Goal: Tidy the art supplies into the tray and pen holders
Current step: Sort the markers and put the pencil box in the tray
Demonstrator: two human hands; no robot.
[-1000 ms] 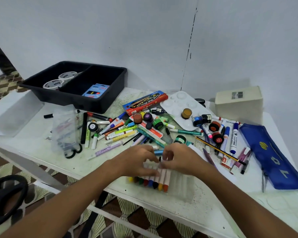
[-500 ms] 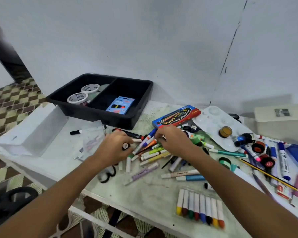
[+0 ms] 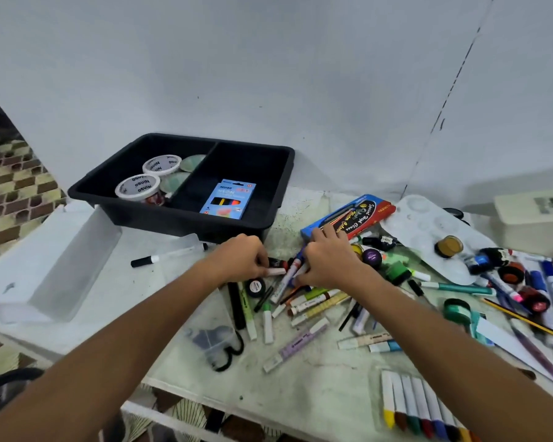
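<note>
White plastic shows at the tips of our left hand (image 3: 241,260): its fingers are curled and pinch a short white marker (image 3: 276,272), whose long axis points right, toward our right hand (image 3: 329,260). That hand curls over a blue-capped marker (image 3: 289,274) lying steeply; we cannot tell if it grips. The black tray (image 3: 186,218) sits just beyond the left knuckles, so the left hand is nearer.

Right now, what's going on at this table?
A person is sorting scattered art supplies. The left hand pinches a small white marker, and the right hand grips a blue-capped marker from the pile. The black tray holds two tape rolls on its left side and a blue pencil box on its right.
</note>
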